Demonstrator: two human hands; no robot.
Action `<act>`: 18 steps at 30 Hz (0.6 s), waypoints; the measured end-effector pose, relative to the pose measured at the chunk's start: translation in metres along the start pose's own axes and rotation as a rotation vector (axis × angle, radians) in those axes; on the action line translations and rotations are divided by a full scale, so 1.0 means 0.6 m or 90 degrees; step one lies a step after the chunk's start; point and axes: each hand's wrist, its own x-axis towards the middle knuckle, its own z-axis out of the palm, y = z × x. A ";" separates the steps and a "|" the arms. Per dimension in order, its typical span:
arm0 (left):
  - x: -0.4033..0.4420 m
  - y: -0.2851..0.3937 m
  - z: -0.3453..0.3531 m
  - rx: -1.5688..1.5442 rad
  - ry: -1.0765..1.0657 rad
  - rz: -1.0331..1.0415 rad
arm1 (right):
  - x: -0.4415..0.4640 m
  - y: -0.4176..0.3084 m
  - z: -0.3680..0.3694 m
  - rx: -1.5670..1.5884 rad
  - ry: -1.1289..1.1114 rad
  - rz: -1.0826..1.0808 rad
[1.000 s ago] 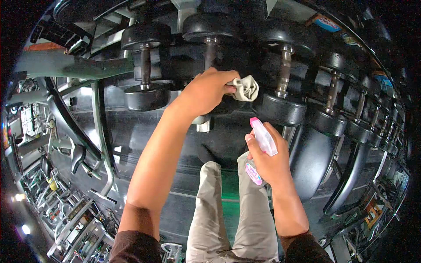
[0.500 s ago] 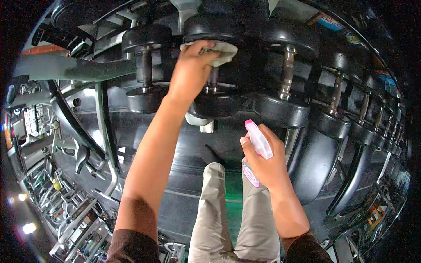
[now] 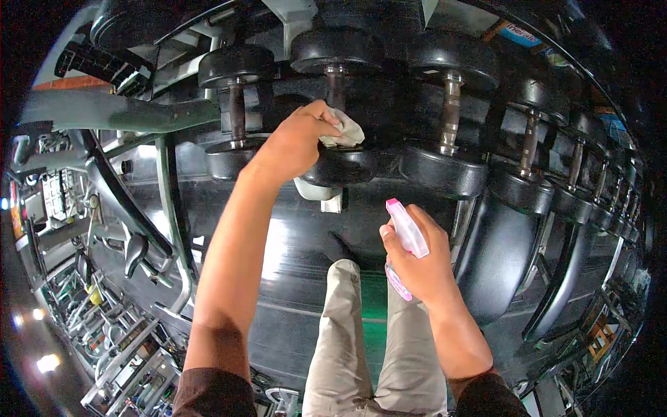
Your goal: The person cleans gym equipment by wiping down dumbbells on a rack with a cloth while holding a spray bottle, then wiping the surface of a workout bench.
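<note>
My left hand [image 3: 295, 139] is closed on a pale cloth [image 3: 345, 130], pressed against the near end of a black dumbbell [image 3: 340, 165]. The cloth covers the lower part of that dumbbell's handle, and its far end stays in sight above. In my right hand [image 3: 424, 260] is a spray bottle [image 3: 410, 229] with a whitish head and pink nozzle, held below the rack. The fingers wrap round the bottle's neck, hiding much of its body; a bit of its pink label shows underneath.
More dumbbells lie in a row: one to the left [image 3: 237, 115], another to the right [image 3: 450, 118], several smaller ones further right. A black padded bench [image 3: 493, 257] stands at the right. Grey machine frames [image 3: 170, 201] fill the left side. My legs are over the dark floor [image 3: 292, 326].
My left hand has brought the cloth from the dumbbell's far end down along the handle to its near end. My right hand still holds the spray bottle, nearly in the same place.
</note>
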 end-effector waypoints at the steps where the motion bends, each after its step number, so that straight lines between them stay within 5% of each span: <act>1: 0.008 0.000 -0.015 -0.014 -0.061 -0.019 | 0.001 -0.003 -0.001 0.000 0.000 -0.040; 5: 0.045 0.003 -0.070 0.091 -0.171 -0.073 | 0.001 0.007 -0.002 0.023 0.048 -0.091; 9: 0.067 0.037 -0.070 0.126 0.028 -0.154 | 0.007 0.007 -0.018 0.051 0.012 0.005; 11: 0.073 0.016 -0.033 0.208 0.095 0.010 | 0.009 0.010 -0.018 0.028 0.000 0.009; 14: 0.063 0.009 0.030 0.202 0.170 0.028 | 0.006 0.013 -0.014 0.015 0.016 -0.015; 18: 0.052 0.009 0.017 0.147 0.124 -0.024 | 0.004 0.014 -0.010 0.031 -0.002 -0.015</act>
